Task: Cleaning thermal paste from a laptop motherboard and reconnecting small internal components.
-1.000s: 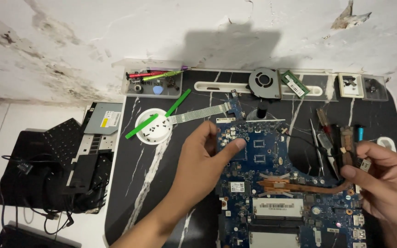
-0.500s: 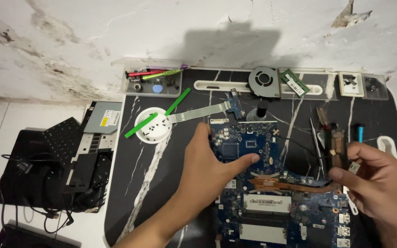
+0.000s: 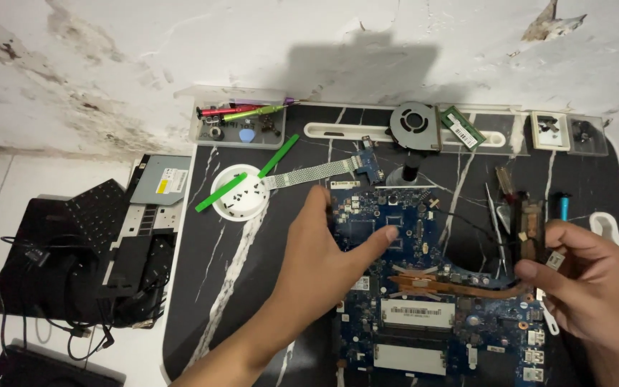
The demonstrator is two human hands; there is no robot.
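The fingers (image 3: 385, 238) of the left hand (image 3: 324, 265) lie spread and flat on the blue laptop motherboard (image 3: 424, 301), thumb up by its far left corner, index tip beside the central chip. The right hand (image 3: 589, 287) sits at the board's right edge with its fingers curled, thumb and fingertips pinching the finned end of the copper heatsink pipe (image 3: 453, 287), which runs leftward across the board's middle. The motherboard fills the near centre of the black marbled table (image 3: 209, 287), reaching to its near edge. Just beyond the right hand lie tweezers (image 3: 494, 226) and a blue-tipped tool (image 3: 564, 206). Farther back on the left stands a white round dish (image 3: 241, 193) of small screws with a green pry stick (image 3: 248, 173) across it, a flat ribbon cable (image 3: 317, 172) beside it. Along the far edge sit a clear tray (image 3: 238, 129) of screwdrivers, a cooling fan (image 3: 413, 127) and a green memory module (image 3: 462, 127).
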